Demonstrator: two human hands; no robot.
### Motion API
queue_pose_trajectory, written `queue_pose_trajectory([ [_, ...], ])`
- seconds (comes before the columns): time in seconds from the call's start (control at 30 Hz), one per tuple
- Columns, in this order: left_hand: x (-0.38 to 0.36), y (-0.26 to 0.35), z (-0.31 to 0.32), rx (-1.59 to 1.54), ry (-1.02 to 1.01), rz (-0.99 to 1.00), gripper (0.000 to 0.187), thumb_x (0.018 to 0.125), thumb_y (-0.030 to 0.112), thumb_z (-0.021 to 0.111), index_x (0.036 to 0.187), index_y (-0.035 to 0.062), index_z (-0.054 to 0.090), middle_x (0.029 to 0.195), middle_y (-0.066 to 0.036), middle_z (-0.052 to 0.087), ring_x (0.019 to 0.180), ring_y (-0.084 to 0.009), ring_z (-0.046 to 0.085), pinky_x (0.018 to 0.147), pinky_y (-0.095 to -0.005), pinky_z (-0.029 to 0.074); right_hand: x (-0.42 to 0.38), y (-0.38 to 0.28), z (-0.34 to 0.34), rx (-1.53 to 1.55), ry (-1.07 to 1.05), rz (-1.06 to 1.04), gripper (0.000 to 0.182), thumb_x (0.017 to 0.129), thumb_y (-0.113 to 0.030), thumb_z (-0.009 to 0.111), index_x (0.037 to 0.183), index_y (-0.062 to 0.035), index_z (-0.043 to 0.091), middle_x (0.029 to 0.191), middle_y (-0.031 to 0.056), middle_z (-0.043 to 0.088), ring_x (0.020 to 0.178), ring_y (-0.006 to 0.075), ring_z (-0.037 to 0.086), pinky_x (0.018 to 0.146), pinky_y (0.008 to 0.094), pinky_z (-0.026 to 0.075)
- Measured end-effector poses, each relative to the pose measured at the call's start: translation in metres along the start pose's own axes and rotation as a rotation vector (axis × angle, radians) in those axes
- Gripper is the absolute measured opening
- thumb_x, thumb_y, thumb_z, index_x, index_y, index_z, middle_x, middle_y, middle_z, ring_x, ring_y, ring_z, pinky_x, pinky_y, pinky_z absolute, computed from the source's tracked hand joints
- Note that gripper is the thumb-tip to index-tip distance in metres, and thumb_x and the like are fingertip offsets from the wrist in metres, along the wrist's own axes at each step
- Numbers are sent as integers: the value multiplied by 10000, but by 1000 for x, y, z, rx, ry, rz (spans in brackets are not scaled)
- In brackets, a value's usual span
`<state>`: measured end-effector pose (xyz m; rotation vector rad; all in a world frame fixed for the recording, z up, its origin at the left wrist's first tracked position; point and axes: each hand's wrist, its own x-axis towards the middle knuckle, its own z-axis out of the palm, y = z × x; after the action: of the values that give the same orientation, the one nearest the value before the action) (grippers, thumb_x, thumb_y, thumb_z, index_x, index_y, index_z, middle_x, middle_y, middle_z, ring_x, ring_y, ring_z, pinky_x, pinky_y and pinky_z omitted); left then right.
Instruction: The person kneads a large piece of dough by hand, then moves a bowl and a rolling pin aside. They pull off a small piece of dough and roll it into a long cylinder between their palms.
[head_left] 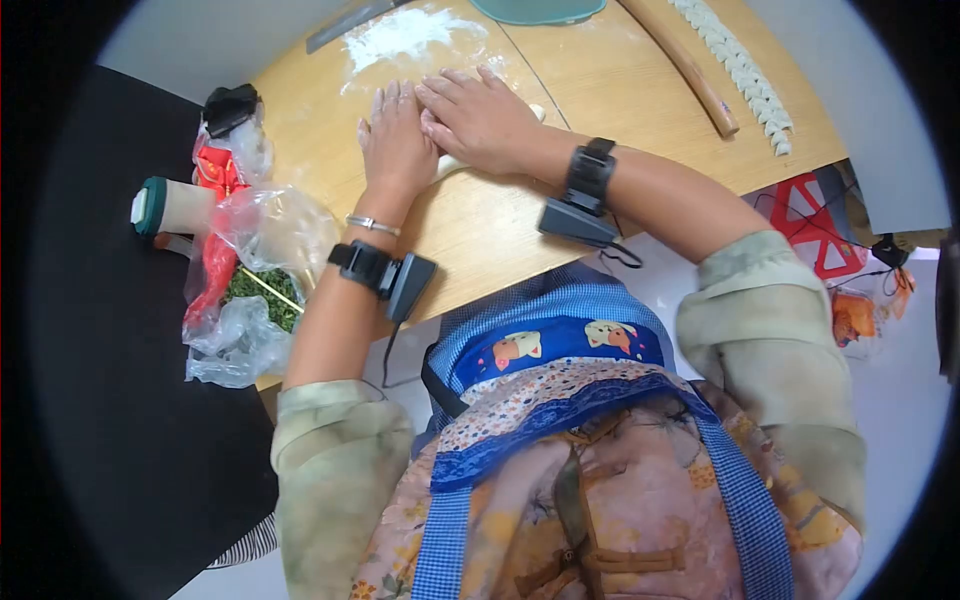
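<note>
A white dough roll (449, 166) lies on the wooden table under my two hands; one end shows by my left wrist and another bit shows beyond my right hand. My left hand (395, 140) rests over it, palm down with the fingers stretched out. Alongside it, my right hand (480, 122) also lies flat, its fingers extended and its fingertips close to the left hand. Neither hand wraps around the dough, and most of the roll is hidden beneath them. White flour (410, 40) is spread on the table just past the fingers.
A wooden rolling pin (690, 75) lies at the right, beside a row of small folded dough pieces (742, 78). At the back are a teal bowl (540, 11) and a flat grey bar (355, 22). Plastic bags (245, 340), chopped greens (262, 290) and a roll (180, 208) crowd the left edge.
</note>
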<state>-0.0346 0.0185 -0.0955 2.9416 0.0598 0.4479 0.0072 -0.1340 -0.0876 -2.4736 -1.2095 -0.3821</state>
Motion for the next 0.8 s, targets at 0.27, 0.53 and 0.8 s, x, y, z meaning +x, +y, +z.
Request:
queue_pose_trajectory([
  [0.27,-92,25,-42,27,-70,239,534,990,239,436,1476,47,328,1533,-193,308,1436,-392,245,1131,-588,199,-81,0,-38,-89,-116,-276,667,985,-475,390,1477,-29,332,1480,257,363,1405,398,303,1148,572,190],
  [0.53,-51,3,-22,-64,-142,45,519,1023,337,368,1470,73,367,1525,-200,327,1436,-401,240,1131,-595,191,-46,2,-25,-81,-194,-160,693,983,-511,370,1455,-3,356,1485,260,356,1411,403,296,1142,588,192],
  [0.8,-32,-16,-27,-28,8,183,402,984,295,482,1296,46,528,1377,-208,495,1286,-393,446,1056,-503,357,-34,44,-38,181,-139,-294,267,862,-165,621,1076,-14,566,1193,176,576,1125,338,531,945,429,436],
])
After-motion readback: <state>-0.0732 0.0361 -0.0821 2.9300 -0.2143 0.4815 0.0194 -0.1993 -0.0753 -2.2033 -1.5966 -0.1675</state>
